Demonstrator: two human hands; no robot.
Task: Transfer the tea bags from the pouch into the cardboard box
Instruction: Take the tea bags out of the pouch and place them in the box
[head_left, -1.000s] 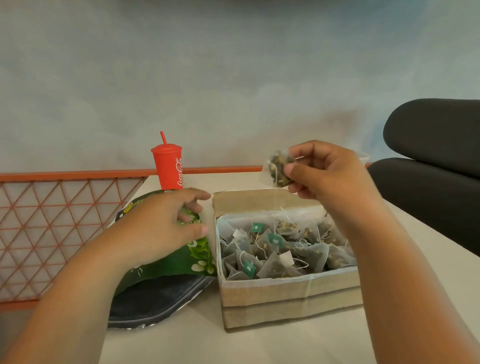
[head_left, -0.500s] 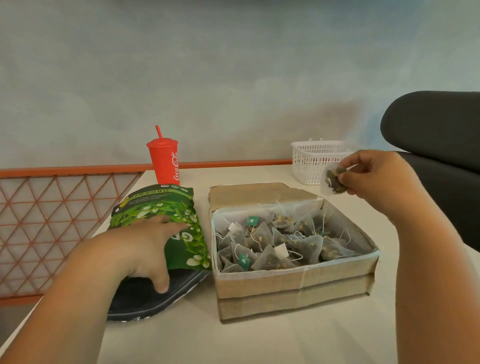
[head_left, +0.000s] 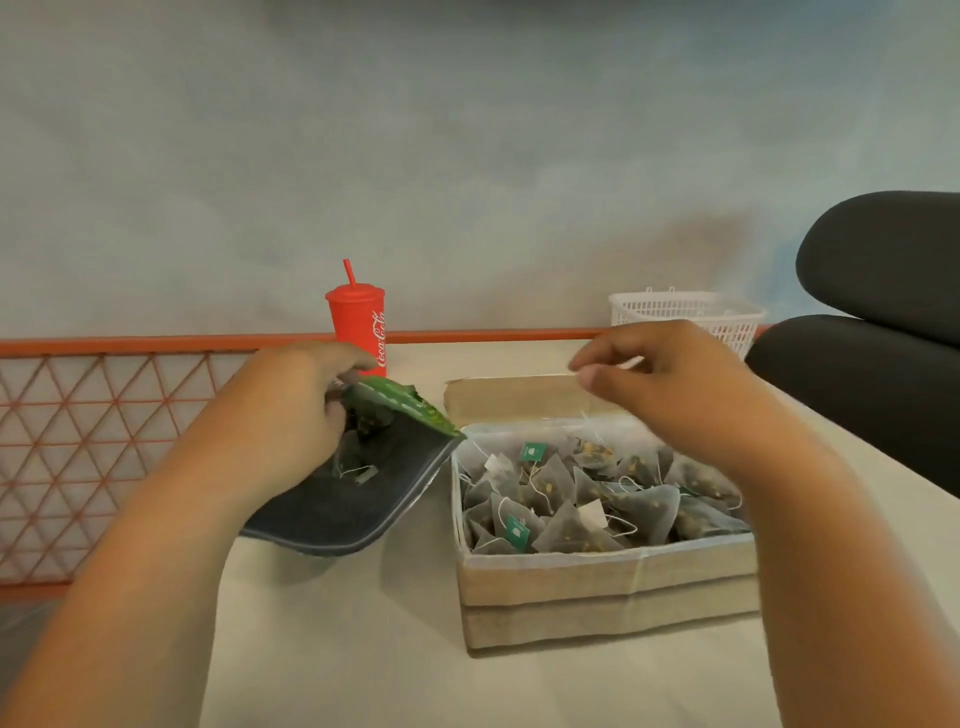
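Note:
The green pouch (head_left: 363, 499) lies on the table left of the cardboard box (head_left: 608, 587), its mouth held up so the dark inside shows. My left hand (head_left: 291, 421) grips the pouch's upper lip, and a few tea bags (head_left: 358, 460) show inside it. The box is lined with white plastic and holds several pyramid tea bags (head_left: 571, 499) with green and white tags. My right hand (head_left: 670, 384) hovers over the box's back flap, blurred, fingers loosely apart with nothing visible in them.
A red lidded cup with a straw (head_left: 358, 332) stands behind the pouch. A white plastic basket (head_left: 685, 312) sits at the table's far right, beside a black chair (head_left: 883, 322). An orange lattice rail (head_left: 104, 441) borders the table's left and back.
My right hand held a tea bag near the basket and has swung back left over the box without it. My left hand went from resting on the pouch to lifting its mouth open.

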